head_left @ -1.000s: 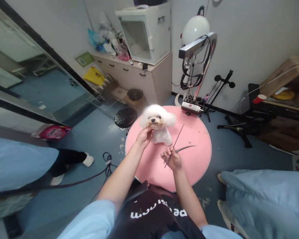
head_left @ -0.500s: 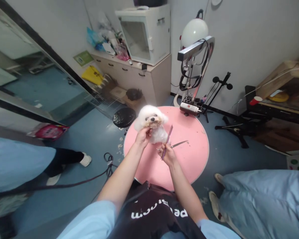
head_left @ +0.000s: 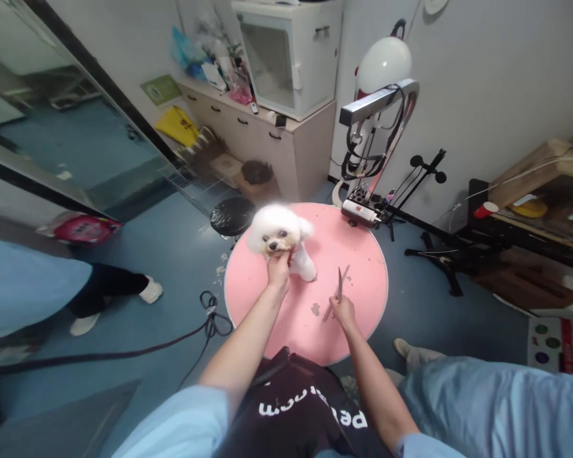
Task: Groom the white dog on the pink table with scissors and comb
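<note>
A small white fluffy dog (head_left: 277, 238) stands on a round pink table (head_left: 358, 254). My left hand (head_left: 277, 270) is closed under the dog's chin, holding its muzzle. My right hand (head_left: 344, 312) is closed on a pair of scissors (head_left: 339, 287) and a thin comb, held above the table to the right of the dog and clear of it. The blades point up and away from me.
A black stool (head_left: 232, 216) stands left of the table. A grooming stand with a white dome lamp (head_left: 381, 63) is behind it, with a cabinet (head_left: 262, 137) further left. A cable (head_left: 124, 350) lies on the blue floor. Other people in blue are at both sides.
My right hand has drawn back from the dog with the scissors, and the blades have closed together. The dog's head has turned to the left. The view has shifted a little.
</note>
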The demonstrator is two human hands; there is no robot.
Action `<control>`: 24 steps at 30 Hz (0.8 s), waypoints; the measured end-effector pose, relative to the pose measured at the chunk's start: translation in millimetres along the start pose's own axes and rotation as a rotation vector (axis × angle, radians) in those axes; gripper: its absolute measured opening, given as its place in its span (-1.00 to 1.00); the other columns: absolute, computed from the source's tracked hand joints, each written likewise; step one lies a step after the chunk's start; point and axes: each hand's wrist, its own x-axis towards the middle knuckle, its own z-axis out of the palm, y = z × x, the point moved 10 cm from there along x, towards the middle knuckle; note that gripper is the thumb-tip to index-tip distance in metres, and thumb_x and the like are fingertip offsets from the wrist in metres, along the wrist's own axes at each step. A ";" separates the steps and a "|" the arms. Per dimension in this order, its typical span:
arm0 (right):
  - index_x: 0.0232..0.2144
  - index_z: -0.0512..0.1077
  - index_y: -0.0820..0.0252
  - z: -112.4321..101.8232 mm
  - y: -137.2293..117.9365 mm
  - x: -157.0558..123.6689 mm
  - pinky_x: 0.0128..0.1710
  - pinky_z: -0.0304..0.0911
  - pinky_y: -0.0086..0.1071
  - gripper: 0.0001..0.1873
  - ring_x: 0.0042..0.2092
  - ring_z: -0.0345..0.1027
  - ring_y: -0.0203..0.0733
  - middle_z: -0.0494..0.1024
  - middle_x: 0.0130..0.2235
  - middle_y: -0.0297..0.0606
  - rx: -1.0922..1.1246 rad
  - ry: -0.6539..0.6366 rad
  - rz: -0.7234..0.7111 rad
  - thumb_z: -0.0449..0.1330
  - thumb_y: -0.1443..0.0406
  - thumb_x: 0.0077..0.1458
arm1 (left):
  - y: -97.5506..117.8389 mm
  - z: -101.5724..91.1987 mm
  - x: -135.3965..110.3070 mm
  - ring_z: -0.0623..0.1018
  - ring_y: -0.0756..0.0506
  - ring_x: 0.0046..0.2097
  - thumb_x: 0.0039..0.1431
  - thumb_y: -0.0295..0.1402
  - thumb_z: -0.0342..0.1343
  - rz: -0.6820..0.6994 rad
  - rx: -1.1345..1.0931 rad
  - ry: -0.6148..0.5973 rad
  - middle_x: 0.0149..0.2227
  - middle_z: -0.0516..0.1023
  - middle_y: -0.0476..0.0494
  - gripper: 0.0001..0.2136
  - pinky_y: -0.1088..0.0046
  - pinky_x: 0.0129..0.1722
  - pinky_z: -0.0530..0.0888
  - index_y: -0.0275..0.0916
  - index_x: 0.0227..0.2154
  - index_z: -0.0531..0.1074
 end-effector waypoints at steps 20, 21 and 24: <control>-0.31 0.30 0.17 96.4 -74.7 -4.9 -0.36 0.39 -0.39 -0.66 -0.39 0.42 -0.29 0.49 -0.36 -0.38 0.147 -0.686 -0.178 0.25 0.38 -0.22 | 44.2 9.8 20.2 0.34 0.04 -0.50 -0.16 -0.25 0.24 0.187 0.352 -0.075 -0.58 0.48 -0.12 -0.77 0.55 -0.48 0.22 -0.37 -0.56 0.55; -0.33 0.30 0.17 94.0 -74.4 -4.8 -0.37 0.39 -0.39 -0.69 -0.40 0.41 -0.28 0.48 -0.39 -0.38 0.132 -0.696 -0.183 0.25 0.39 -0.22 | 43.0 11.8 18.6 0.34 0.04 -0.50 -0.15 -0.25 0.25 0.191 0.340 -0.058 -0.58 0.49 -0.12 -0.78 0.55 -0.48 0.22 -0.36 -0.56 0.54; -0.33 0.33 0.21 80.3 -84.6 17.4 -0.39 0.39 -0.37 -0.77 -0.43 0.42 -0.24 0.46 -0.45 -0.35 0.085 -0.650 -0.195 0.22 0.33 -0.13 | 40.1 14.4 17.7 0.35 0.03 -0.50 -0.10 -0.24 0.26 0.200 0.315 -0.004 -0.56 0.48 -0.13 -0.77 0.55 -0.49 0.21 -0.37 -0.52 0.54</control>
